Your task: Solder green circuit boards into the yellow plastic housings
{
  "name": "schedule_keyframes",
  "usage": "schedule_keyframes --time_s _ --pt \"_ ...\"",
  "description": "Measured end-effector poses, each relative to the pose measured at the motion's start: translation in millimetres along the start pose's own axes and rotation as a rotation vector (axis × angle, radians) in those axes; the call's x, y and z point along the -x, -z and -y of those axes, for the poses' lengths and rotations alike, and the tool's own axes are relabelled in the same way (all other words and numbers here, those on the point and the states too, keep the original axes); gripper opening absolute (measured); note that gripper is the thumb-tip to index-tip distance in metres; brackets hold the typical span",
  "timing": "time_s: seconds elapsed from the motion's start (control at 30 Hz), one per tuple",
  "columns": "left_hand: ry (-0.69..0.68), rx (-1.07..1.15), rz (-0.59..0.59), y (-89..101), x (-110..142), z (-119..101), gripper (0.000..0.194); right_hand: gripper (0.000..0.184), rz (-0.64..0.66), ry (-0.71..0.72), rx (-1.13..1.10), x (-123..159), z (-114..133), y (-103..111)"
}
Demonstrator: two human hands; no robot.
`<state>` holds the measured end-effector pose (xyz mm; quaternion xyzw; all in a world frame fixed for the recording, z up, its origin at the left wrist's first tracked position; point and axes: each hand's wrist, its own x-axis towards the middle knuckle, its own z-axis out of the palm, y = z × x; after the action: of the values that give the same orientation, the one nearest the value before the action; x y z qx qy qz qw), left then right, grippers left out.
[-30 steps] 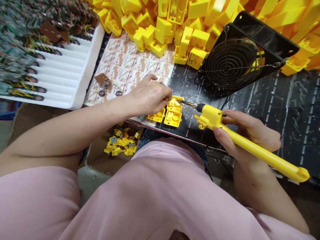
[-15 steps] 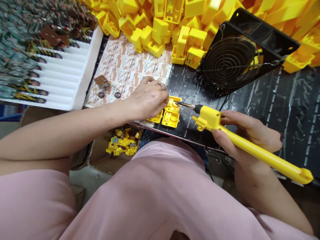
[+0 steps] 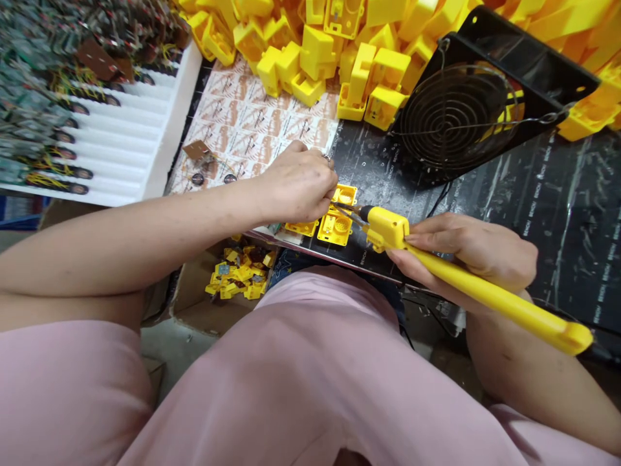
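Note:
My right hand (image 3: 473,249) is wrapped round a yellow soldering iron (image 3: 490,291) with a trigger-gun body and a thin feed tube beside its tip. That tip reaches among small open yellow plastic cases (image 3: 336,228) near the bench edge. Over the cases' left side lies my left hand (image 3: 303,184), its fingers curled and pinched together by the tip. Whatever they hold is hidden behind the knuckles. Another yellow case (image 3: 301,228) shows partly below that hand. Left of it, a brown circuit board (image 3: 196,150) with wires and round speakers rests on printed sheets (image 3: 252,123).
A black fan (image 3: 485,103) stands at the back right, before a heap of yellow cases (image 3: 315,52). At left, a white foam tray (image 3: 126,142) holds many wired circuit boards. Below the bench edge, a cardboard box (image 3: 194,298) contains yellow assembled pieces.
The soldering iron has shifted left and slightly down, its tip now lower at the cases. My right hand moved with it. My left hand stays nearly in place, its fingers still pinched.

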<state>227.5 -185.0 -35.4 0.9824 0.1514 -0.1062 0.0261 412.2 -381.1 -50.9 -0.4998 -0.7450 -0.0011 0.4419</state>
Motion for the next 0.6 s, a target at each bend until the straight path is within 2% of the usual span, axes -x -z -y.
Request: schedule_keyframes --time_s 0.07,0.13,0.23,0.3,0.43,0.53,0.6 --pt "-0.006 -0.029 0.045 4.8 -3 -2 0.026 0.02 0.052 0.043 0.013 -4 -2 4" --pt "0.003 -0.065 0.092 10.9 -4 -5 0.027 0.014 0.06 0.018 -0.01 -3 -3 9" --pt "0.024 -0.106 0.165 20.0 -4 -11 0.031 0.009 -0.075 -0.096 -0.065 6 -6 15" --pt "0.042 -0.11 0.204 23.7 -4 -13 0.033 0.017 -0.186 -0.16 -0.067 15 -8 15" --pt "0.051 -0.03 0.17 20.5 -3 -8 0.029 0.025 -0.284 -0.263 0.014 29 -6 8" --pt "0.02 0.012 0.104 11.1 -4 -2 0.027 0.044 -0.339 -0.404 0.123 36 2 4" --pt "0.004 0.012 0.076 5.4 -4 -1 0.025 0.054 -0.337 -0.434 0.122 38 6 2"
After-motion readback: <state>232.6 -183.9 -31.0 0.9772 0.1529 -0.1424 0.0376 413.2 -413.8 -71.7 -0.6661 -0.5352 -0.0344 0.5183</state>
